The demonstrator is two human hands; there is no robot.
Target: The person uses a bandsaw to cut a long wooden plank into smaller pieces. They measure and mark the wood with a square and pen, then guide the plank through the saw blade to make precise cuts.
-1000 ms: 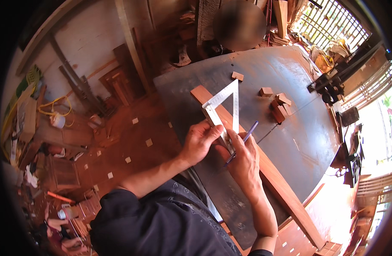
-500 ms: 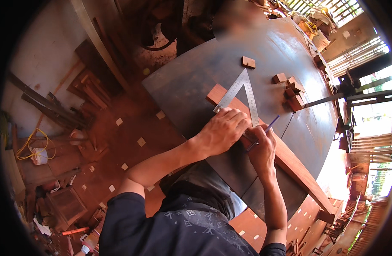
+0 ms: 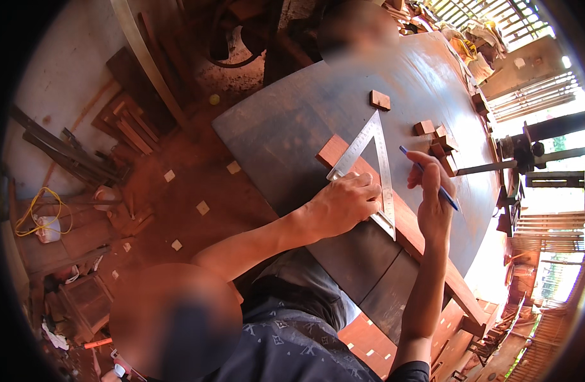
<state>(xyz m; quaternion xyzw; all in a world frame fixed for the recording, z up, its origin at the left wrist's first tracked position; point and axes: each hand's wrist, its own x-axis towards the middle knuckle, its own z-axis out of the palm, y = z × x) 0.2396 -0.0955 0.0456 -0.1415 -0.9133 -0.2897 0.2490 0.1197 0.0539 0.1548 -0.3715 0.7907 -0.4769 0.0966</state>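
Note:
A long reddish-brown wooden board (image 3: 455, 280) lies aslant on the dark grey table (image 3: 273, 121). Across its far end rests a silver metal triangle square (image 3: 386, 175) with graduated edges. My left hand (image 3: 343, 205) grips the square by its base edge, fingers curled over it and the board. Off to the right of the square, my right hand (image 3: 437, 191) is raised above the board and table. Between its fingers it holds a blue pen (image 3: 446, 196), tilted, with one end pointing toward the far left.
Small wooden blocks sit on the table: one (image 3: 380, 100) beyond the square's tip, and a cluster (image 3: 442, 145) to the right. A dark clamp-like metal fixture (image 3: 521, 149) stands at the table's right edge. Timber pieces (image 3: 130, 124) lean along the left wall.
My right hand, with the pen, has lifted off the square and moved up and to the right. My left hand stays on the square, which now shows its near corner.

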